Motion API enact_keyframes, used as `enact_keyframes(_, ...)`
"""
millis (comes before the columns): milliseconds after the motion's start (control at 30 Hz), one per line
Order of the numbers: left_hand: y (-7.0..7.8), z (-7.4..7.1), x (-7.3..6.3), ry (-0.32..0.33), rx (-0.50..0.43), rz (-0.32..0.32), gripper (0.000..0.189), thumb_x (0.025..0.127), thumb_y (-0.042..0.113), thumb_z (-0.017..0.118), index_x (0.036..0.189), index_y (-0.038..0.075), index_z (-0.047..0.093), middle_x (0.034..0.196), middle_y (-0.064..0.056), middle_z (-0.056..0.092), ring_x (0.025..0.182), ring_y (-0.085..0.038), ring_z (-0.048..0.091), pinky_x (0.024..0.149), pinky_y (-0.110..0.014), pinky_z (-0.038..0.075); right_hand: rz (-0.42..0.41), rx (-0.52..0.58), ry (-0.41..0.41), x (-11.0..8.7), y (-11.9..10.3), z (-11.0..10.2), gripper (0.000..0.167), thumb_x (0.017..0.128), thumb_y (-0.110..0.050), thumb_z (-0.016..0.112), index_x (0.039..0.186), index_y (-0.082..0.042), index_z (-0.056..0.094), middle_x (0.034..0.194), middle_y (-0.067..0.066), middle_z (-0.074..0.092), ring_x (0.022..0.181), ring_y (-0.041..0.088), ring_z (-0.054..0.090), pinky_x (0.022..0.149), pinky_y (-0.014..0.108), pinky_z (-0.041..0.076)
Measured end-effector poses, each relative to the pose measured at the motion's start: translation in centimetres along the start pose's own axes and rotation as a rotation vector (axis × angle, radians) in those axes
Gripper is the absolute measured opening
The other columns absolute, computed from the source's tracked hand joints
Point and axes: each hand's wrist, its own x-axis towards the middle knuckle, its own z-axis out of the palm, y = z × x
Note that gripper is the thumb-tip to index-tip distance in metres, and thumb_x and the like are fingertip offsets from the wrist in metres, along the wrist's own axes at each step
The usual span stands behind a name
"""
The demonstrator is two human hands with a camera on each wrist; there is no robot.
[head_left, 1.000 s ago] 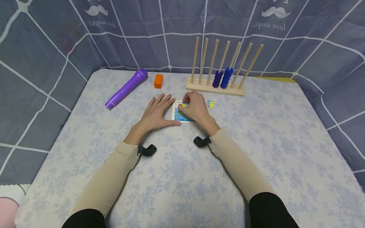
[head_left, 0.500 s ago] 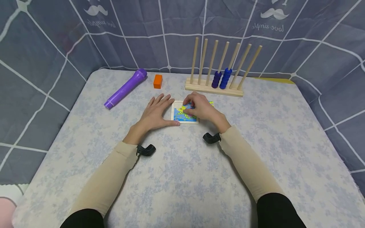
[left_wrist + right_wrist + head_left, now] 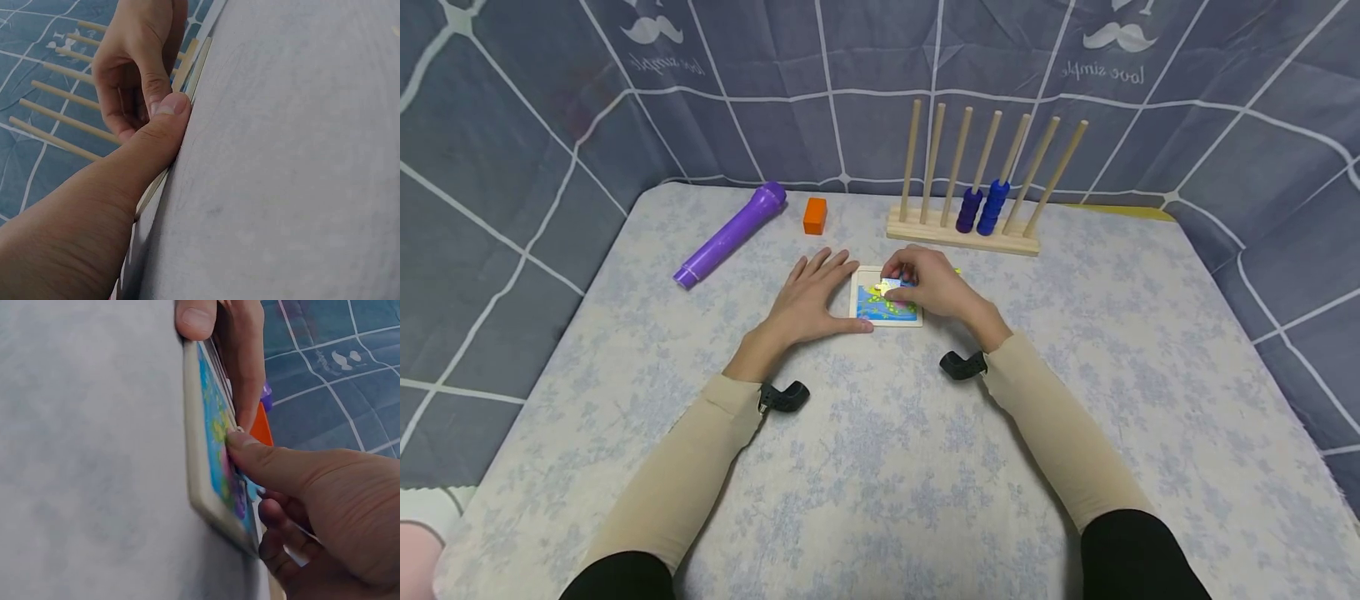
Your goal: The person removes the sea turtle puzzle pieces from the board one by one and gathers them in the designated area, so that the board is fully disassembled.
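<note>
A small jigsaw puzzle [image 3: 886, 313] in a pale wooden tray lies flat on the table, its picture blue, yellow and green. My right hand [image 3: 936, 282] is over the tray's upper right part and pinches a puzzle piece [image 3: 891, 285] that catches the light. My left hand [image 3: 808, 300] rests at the tray's left side with fingers spread. Its thumb [image 3: 150, 137] lies along the near edge of the tray, and its fingertips reach the far left corner. Behind my right hand a bit of another yellow piece [image 3: 957, 270] shows; the rest is hidden.
Behind the tray stands a wooden peg rack [image 3: 962, 237] with purple and blue beads on two of its rods. An orange block [image 3: 815, 216] and a purple toy microphone [image 3: 730, 236] lie to the back left. A grey checked curtain [image 3: 880, 50] borders the table.
My right hand has shifted to the right over the tray, uncovering more of the picture. The piece between its fingers has tilted and now shines. My left hand has stayed in place.
</note>
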Motion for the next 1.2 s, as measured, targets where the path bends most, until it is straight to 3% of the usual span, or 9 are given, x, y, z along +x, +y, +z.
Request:
enact_keyframes(167, 0.1, -0.1, -0.1, -0.004, 0.001, -0.008, 0.111, 0.08, 0.073, 0.078, 0.167, 0.019, 0.033, 0.178, -0.004, 0.019, 0.166, -0.029, 0.004, 0.134, -0.053, -0.004, 0.004, 0.129, 0.075, -1.0, 0.7, -0.4, 0.014, 0.099, -0.011, 0.075, 0.113, -0.009, 0.075, 0.108, 0.008, 0.073, 0.097, 0.021, 0.068, 0.089, 0.039, 0.058)
enact_keyframes(367, 0.0, 0.0, 0.0, -0.005, 0.009, -0.017, 0.112, 0.08, 0.072, 0.078, 0.167, 0.02, 0.032, 0.178, -0.004, 0.018, 0.166, -0.028, 0.003, 0.135, -0.051, -0.004, 0.047, 0.254, 0.199, -2.7, 2.6, -2.3, 0.015, 0.101, -0.011, 0.072, 0.114, -0.007, 0.077, 0.112, 0.009, 0.076, 0.098, 0.02, 0.071, 0.091, 0.036, 0.06)
enact_keyframes(600, -0.1, 0.0, -0.1, -0.001, 0.004, -0.018, 0.112, 0.08, 0.071, 0.079, 0.167, 0.02, 0.032, 0.178, -0.004, 0.018, 0.166, -0.028, 0.004, 0.135, -0.051, -0.004, 0.181, 0.222, 0.306, -4.5, 5.0, -4.3, 0.017, 0.103, -0.017, 0.07, 0.116, -0.008, 0.078, 0.118, 0.01, 0.075, 0.098, 0.02, 0.069, 0.083, 0.025, 0.056)
enact_keyframes(933, 0.1, -0.2, -0.1, -0.003, 0.002, -0.012, 0.111, 0.081, 0.069, 0.08, 0.167, 0.019, 0.032, 0.178, -0.004, 0.019, 0.166, -0.028, 0.005, 0.135, -0.051, -0.004, 0.242, 0.136, 0.367, -6.4, 8.2, -5.2, 0.017, 0.102, -0.016, 0.072, 0.113, -0.006, 0.079, 0.112, 0.016, 0.078, 0.088, 0.013, 0.068, 0.076, 0.016, 0.052)
enact_keyframes(1033, 0.2, -0.2, -0.1, -0.003, -0.004, -0.017, 0.111, 0.08, 0.068, 0.081, 0.167, 0.019, 0.033, 0.177, -0.004, 0.019, 0.166, -0.029, 0.005, 0.135, -0.051, -0.004, 0.246, 0.102, 0.376, -6.4, 8.5, -5.1, 0.016, 0.101, -0.017, 0.073, 0.113, -0.007, 0.079, 0.111, 0.015, 0.078, 0.09, 0.016, 0.068, 0.079, 0.02, 0.052)
enact_keyframes(1200, 0.3, -0.1, 0.0, -0.006, -0.004, -0.012, 0.111, 0.081, 0.069, 0.08, 0.167, 0.019, 0.032, 0.178, -0.004, 0.018, 0.166, -0.028, 0.004, 0.135, -0.051, -0.004, 0.233, 0.08, 0.329, -6.9, 8.7, -5.4, 0.022, 0.1, -0.02, 0.075, 0.118, -0.008, 0.077, 0.118, 0.015, 0.074, 0.103, 0.028, 0.068, 0.092, 0.039, 0.056)
